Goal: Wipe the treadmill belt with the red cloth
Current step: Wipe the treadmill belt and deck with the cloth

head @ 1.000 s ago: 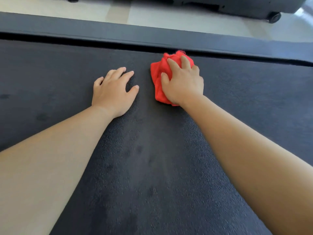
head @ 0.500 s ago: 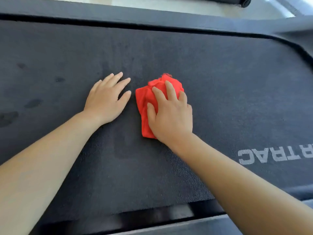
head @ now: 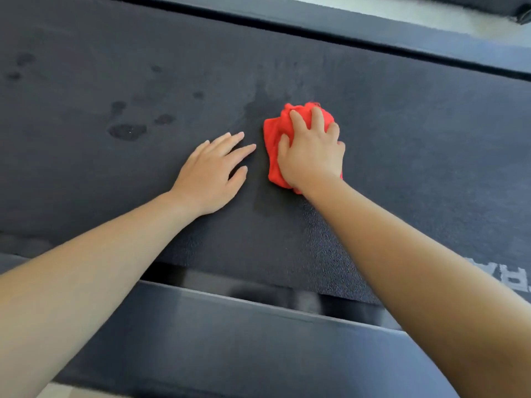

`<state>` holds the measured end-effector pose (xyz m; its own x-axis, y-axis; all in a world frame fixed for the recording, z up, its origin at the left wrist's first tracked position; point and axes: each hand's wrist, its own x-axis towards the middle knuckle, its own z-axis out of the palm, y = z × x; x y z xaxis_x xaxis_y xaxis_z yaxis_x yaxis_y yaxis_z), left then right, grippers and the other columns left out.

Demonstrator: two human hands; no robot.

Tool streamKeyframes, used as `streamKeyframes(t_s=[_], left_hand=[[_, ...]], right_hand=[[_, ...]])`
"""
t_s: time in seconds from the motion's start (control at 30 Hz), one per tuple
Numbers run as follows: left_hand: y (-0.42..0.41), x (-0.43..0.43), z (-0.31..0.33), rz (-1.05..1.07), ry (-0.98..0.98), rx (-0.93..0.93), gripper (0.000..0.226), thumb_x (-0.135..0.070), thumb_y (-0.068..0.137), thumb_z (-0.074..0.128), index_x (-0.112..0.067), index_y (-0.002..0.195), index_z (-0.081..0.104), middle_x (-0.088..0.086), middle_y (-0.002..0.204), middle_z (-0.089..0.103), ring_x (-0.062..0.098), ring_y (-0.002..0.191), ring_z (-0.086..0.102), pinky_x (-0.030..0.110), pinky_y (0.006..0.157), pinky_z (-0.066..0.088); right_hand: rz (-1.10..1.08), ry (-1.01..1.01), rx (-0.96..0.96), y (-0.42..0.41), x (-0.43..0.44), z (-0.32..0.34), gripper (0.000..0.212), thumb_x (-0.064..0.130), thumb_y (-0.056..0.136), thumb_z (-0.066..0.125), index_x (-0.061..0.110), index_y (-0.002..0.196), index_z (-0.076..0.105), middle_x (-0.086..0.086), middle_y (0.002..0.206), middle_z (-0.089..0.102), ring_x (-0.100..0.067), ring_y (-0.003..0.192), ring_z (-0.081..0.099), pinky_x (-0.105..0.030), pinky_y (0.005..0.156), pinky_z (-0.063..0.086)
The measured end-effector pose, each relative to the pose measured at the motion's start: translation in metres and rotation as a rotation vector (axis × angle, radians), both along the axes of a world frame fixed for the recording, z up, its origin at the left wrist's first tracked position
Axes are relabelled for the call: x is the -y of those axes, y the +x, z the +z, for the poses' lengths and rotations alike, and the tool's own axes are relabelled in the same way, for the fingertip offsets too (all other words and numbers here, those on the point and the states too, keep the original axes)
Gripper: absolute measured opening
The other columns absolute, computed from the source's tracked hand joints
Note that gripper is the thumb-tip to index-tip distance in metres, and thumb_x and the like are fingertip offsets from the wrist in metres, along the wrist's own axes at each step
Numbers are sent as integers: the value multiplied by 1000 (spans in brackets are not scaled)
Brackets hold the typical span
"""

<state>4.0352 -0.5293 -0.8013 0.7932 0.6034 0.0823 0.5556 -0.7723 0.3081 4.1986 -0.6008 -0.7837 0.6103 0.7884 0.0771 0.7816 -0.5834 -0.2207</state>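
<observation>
While the left hand [head: 209, 176] lies flat on the treadmill belt [head: 402, 139], palm down with its fingers straight and slightly spread, its grip released and holding nothing, we see the right hand [head: 313, 156] on top of the red cloth [head: 273, 130]. That grip grasps the cloth: the fingers bend over the bunched fabric and the thumb presses its left edge. The cloth sits crumpled on the belt near its middle, just beside the left fingertips but apart from them. Dark spots [head: 128, 131], which may be damp patches, mark the belt to the left of both hands. We can make out pale lettering [head: 514, 278] at the right edge, cut off by the right forearm. A dark side rail [head: 230, 340] runs along the near edge of the belt.
</observation>
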Motion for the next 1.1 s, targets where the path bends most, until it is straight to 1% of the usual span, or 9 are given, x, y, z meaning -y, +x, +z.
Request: streamKeyframes(t_s=[0.1, 0.2, 0.33, 0.5, 0.67, 0.8, 0.87, 0.97, 1.1], left_hand=[[-1, 3, 0, 42, -3, 18, 49, -27, 96, 42, -19, 143, 36, -1, 153, 30, 19, 142, 23, 37, 114, 16], [-3, 4, 0, 62, -6, 40, 47, -24, 95, 43, -15, 141, 40, 2, 151, 32, 20, 141, 25, 36, 114, 18], [-3, 4, 1, 61, -7, 49, 46, -23, 95, 44, -14, 140, 42, 3, 151, 34, 20, 141, 26, 36, 114, 20], [-2, 4, 2, 53, -17, 72, 46, -22, 95, 44, -13, 140, 42, 3, 150, 34, 21, 141, 26, 38, 114, 20], [0, 1, 0, 48, -5, 65, 47, -23, 94, 45, -14, 141, 40, 3, 151, 33, 21, 142, 23, 41, 114, 20], [5, -9, -1, 39, 17, 18, 52, -29, 94, 45, -19, 143, 36, 2, 153, 28, 21, 143, 20, 41, 113, 17], [10, -16, -1, 3, 23, -18, 54, -33, 93, 43, -21, 145, 31, 1, 155, 24, 20, 143, 16, 42, 115, 14], [25, -40, 1, -80, 29, -94, 57, -40, 94, 37, -24, 147, 25, 0, 157, 17, 19, 144, 12, 43, 115, 10], [66, -95, 5, -3, 4, -112, 55, -42, 96, 32, -23, 147, 24, -1, 157, 15, 20, 145, 10, 47, 115, 9]], right_hand=[[33, -15, -2, -1, 8, 1, 49, 41, 95, 35, 31, 143, 31, -4, 157, 15, -38, 129, 27, -48, 95, 33], [61, -4, 3, -16, 40, 2, 51, 43, 95, 37, 32, 144, 30, -5, 157, 15, -38, 129, 27, -47, 93, 33], [90, -10, 16, -52, 88, 1, 53, 44, 94, 38, 33, 145, 28, -5, 157, 14, -38, 130, 25, -47, 90, 35], [64, -23, 8, -74, 112, 0, 55, 46, 93, 38, 34, 146, 30, -5, 158, 17, -39, 135, 22, -50, 94, 34], [41, -20, 25, -63, 89, 0, 54, 45, 94, 37, 34, 146, 27, -5, 157, 17, -38, 133, 24, -49, 94, 34], [29, 5, 25, -42, 55, -2, 53, 44, 94, 37, 32, 146, 28, -6, 157, 17, -37, 131, 25, -49, 94, 34], [21, 24, 22, -29, 36, -4, 53, 43, 94, 37, 32, 145, 29, -6, 157, 18, -37, 132, 25, -50, 95, 34], [6, 56, 23, -5, 4, -6, 52, 43, 94, 38, 32, 144, 32, -5, 156, 20, -37, 131, 27, -51, 96, 34], [-22, 76, 16, 39, -47, -5, 51, 42, 94, 36, 32, 144, 33, -5, 156, 20, -37, 131, 28, -51, 98, 32]])
